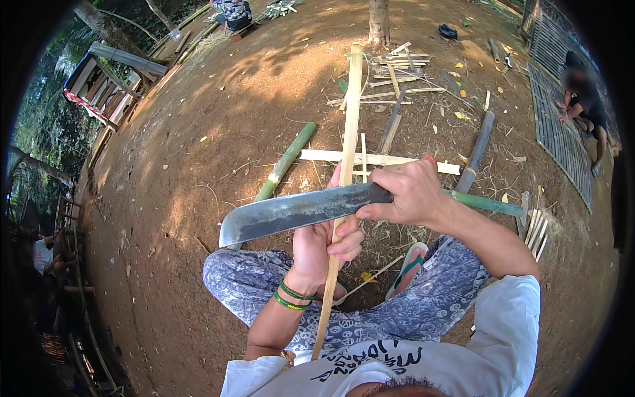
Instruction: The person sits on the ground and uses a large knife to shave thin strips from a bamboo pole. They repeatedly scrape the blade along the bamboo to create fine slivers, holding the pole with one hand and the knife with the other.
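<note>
My left hand (pixel 316 250) is closed around a long pale bamboo strip (pixel 352 109), which runs from my lap up and away in front of me. In my right hand (pixel 411 193) is a machete (pixel 291 213), its handle hidden by my fingers. The broad dark blade points left and lies across the strip, above my left fingers; whether its edge bites into the strip cannot be made out. Beyond the blade, another pale split bamboo piece (pixel 410 161) lies crosswise over bamboo poles on the ground.
Green bamboo poles (pixel 288 159) and a darker pole (pixel 477 149) lie before me. Split pieces (pixel 400 69) are heaped near a tree trunk (pixel 379 23). At the right, a person (pixel 583 99) crouches by a slatted bamboo panel (pixel 559 126). More thin strips (pixel 537 233) lie at my right.
</note>
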{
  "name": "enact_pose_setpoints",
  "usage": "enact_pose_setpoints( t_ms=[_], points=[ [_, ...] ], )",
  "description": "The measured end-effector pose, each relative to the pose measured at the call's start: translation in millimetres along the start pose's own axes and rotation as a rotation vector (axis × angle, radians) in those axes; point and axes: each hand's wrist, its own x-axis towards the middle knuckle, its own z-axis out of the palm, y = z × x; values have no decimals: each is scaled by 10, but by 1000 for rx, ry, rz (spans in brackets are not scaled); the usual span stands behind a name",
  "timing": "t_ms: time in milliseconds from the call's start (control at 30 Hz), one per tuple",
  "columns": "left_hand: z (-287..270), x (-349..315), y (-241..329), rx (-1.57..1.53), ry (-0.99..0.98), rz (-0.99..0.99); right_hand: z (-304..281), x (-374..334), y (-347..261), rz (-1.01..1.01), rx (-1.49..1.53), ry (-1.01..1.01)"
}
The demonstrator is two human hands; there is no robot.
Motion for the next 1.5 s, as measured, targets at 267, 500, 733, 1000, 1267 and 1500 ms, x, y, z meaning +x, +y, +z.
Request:
enact_pose_setpoints(
  t_ms=[267,500,733,1000,1267,1500],
  points=[
    [-82,-129,-54,121,-132,36,-25,5,62,23,-39,66],
    [-53,-238,-44,193,-97,27,-102,35,69,22,-88,55],
    [-111,-445,-145,295,-71,-26,-162,62,256,244,1,92],
    [-409,-515,-240,21,-97,-13,-374,1,821,710,460,309],
    [-190,60,-1,16,-2,92,-69,-6,37,103,106,-11],
    [-164,103,-58,-74,-90,21,-19,-14,-18,93,-27,-33]
  ],
)
